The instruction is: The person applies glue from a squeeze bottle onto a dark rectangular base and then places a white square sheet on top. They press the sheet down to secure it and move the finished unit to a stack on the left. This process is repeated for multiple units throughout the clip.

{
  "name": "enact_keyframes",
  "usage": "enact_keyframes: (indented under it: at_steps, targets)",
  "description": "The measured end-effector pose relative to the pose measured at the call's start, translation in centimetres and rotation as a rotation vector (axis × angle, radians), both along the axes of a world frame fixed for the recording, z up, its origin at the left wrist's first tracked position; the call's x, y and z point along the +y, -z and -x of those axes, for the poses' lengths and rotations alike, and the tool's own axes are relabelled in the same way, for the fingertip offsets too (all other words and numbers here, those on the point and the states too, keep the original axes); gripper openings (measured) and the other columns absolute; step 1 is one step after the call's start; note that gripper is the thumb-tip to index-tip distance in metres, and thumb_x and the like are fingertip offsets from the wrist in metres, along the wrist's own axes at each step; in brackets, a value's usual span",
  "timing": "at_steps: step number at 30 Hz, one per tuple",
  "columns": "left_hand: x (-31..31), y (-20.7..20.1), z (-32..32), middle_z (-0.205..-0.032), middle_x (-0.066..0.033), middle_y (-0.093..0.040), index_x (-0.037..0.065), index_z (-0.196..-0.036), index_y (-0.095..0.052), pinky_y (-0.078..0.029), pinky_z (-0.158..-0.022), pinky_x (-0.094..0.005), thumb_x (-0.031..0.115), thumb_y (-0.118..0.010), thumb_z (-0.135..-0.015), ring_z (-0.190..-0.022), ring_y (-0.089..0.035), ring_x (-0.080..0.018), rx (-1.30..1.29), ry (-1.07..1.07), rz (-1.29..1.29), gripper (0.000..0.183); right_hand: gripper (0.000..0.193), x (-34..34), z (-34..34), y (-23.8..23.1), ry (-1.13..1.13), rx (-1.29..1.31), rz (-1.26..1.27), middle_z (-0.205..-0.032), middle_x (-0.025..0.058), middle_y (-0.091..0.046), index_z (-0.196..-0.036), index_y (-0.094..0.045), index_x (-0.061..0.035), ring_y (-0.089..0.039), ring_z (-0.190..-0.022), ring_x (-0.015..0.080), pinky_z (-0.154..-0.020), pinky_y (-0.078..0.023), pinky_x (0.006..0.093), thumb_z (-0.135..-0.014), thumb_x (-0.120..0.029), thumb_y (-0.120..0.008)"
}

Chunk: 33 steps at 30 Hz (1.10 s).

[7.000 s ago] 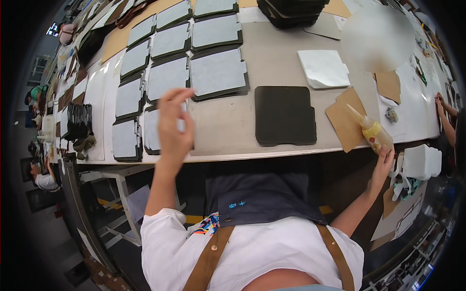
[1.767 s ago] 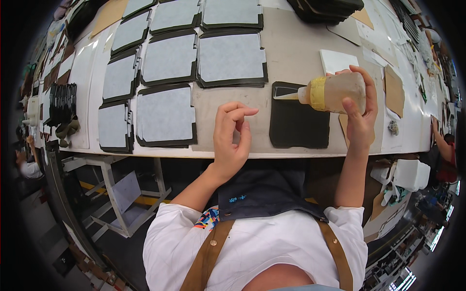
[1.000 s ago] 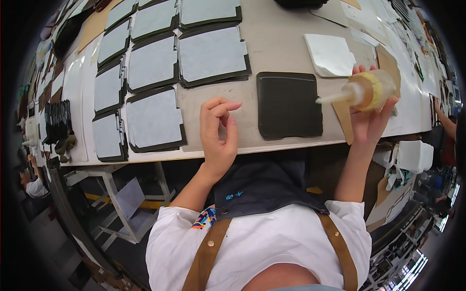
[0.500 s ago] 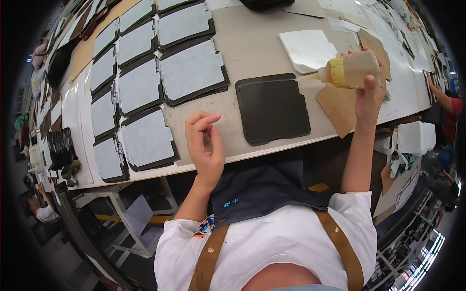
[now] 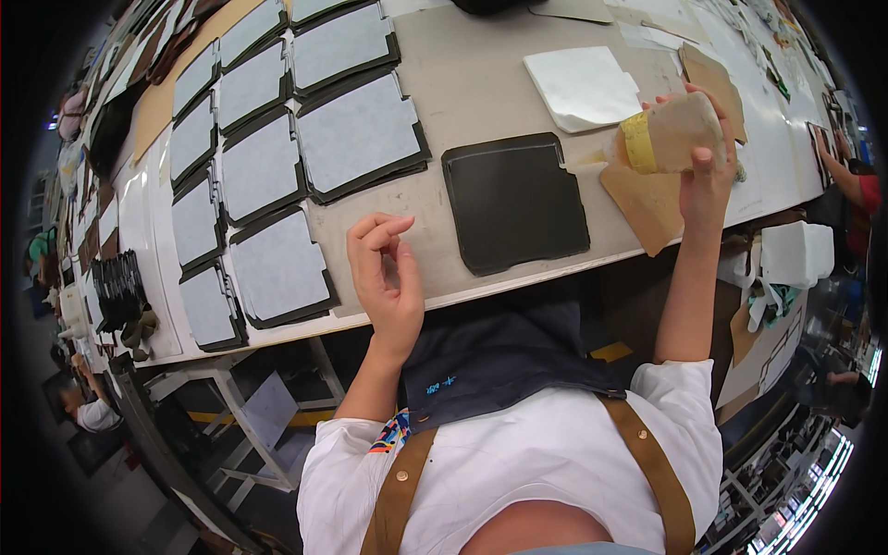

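My right hand [image 5: 708,171] is wrapped round a translucent squeeze bottle [image 5: 673,137] with yellow tape near its neck. The bottle lies nearly sideways in the air, its nozzle pointing left at the upper right edge of a black notched panel [image 5: 518,208]. Whether the tip touches the panel I cannot tell. That panel lies flat near the table's front edge. Left of it my left hand [image 5: 384,273] hovers with fingers loosely curled and apart, holding nothing. Stacks of black panels topped with pale grey sheets [image 5: 356,139] stand in rows on the left.
Behind the bottle lie a white notched sheet stack [image 5: 581,88] and a brown card [image 5: 643,203]. A white container [image 5: 797,254] hangs about the table's right end. Bundled black strips [image 5: 116,287] lie far left. Another person's arm [image 5: 842,171] reaches in at the far right.
The squeeze bottle has tilted slightly in my right hand. My left hand stays almost where it was. The whole view has shifted a little.
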<state>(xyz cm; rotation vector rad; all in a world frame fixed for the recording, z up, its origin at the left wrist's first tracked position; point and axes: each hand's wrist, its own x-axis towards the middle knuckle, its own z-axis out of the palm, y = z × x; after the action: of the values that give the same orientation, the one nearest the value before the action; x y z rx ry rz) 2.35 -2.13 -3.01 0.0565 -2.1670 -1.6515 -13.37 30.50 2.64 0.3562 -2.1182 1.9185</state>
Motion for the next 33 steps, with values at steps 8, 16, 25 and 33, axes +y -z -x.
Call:
enact_keyframes:
  at_steps: [8,16,25,33]
  targets:
    - [0.0,0.0,0.1,-0.124,-0.0058,-0.049,0.003,-0.122,-0.06,-0.038,-0.083,-0.0226,-0.009,-0.051,-0.093,-0.087,-0.043,-0.0088,0.007,-0.011,0.017,0.033,0.105,0.3,-1.1,-0.3,-0.059,0.008,-0.014,-0.118,0.0217,-0.065,-0.138,-0.045,0.0047,-0.068,-0.11,0.0369,-0.1,-0.056,0.0483,-0.071,-0.067,-0.082]
    - [0.0,0.1,0.2,-0.124,-0.0057,-0.05,0.002,-0.122,-0.06,-0.038,-0.081,-0.022,-0.009,-0.051,-0.093,-0.085,-0.042,-0.0082,0.009,-0.011,0.027,0.032,0.101,1.2,-1.9,-0.4,-0.059,0.021,-0.003,-0.118,0.0201,-0.065,-0.137,-0.047,0.0031,-0.068,-0.111,0.0357,-0.101,-0.054,0.0482,-0.07,-0.063,-0.084]
    - [0.2,-0.1,0.3,-0.121,-0.0066,-0.051,0.003,-0.12,-0.061,-0.041,-0.08,-0.0229,-0.01,-0.051,-0.091,-0.086,-0.045,-0.0098,-0.003,-0.037,0.037,0.033,0.106,1.8,-2.4,-0.4,-0.072,0.008,-0.006,-0.117,0.0207,-0.065,-0.137,-0.046,0.0038,-0.068,-0.109,0.0355,-0.099,-0.055,0.0488,-0.067,-0.066,-0.084]
    - [0.3,-0.1,0.3,-0.12,-0.0067,-0.051,0.003,-0.119,-0.062,-0.042,-0.08,-0.0226,-0.009,-0.051,-0.091,-0.087,-0.045,-0.0101,-0.014,-0.047,0.04,0.033,0.11,2.2,-3.4,-0.2,-0.077,-0.015,0.012,-0.116,0.021,-0.065,-0.138,-0.045,0.004,-0.068,-0.108,0.0358,-0.097,-0.056,0.049,-0.064,-0.069,-0.083]
